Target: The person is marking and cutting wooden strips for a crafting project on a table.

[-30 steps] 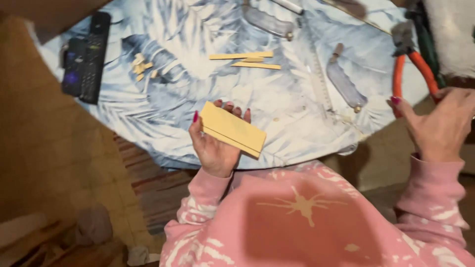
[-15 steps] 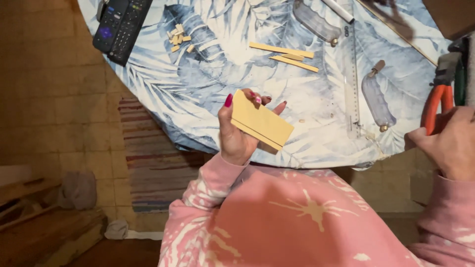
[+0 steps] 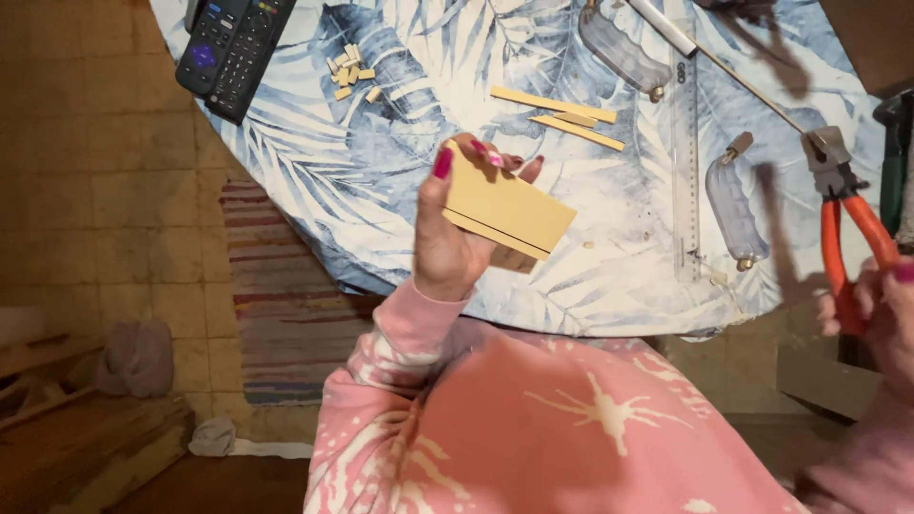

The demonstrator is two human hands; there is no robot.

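My left hand [image 3: 446, 249] grips a flat rectangular wooden piece [image 3: 509, 205], holding it tilted over the near edge of a round table covered in a blue leaf-print cloth [image 3: 400, 181]. At the right edge of the view, my right hand [image 3: 881, 309] is closed around the orange handles of a pair of pliers [image 3: 843, 224], whose metal jaws point up and away over the table. Both arms wear pink sleeves.
On the cloth lie thin wooden strips [image 3: 562, 114], a pile of small wooden bits [image 3: 350, 74], a black remote control [image 3: 228, 48], a clear ruler [image 3: 685, 162], two clear plastic handle pieces [image 3: 731, 205] and a thin metal rod [image 3: 743, 81]. Striped rug [image 3: 271, 286] and tiled floor below.
My right hand has lifted the orange pliers into view at the right. My left hand keeps the wooden piece; the view has shifted slightly.
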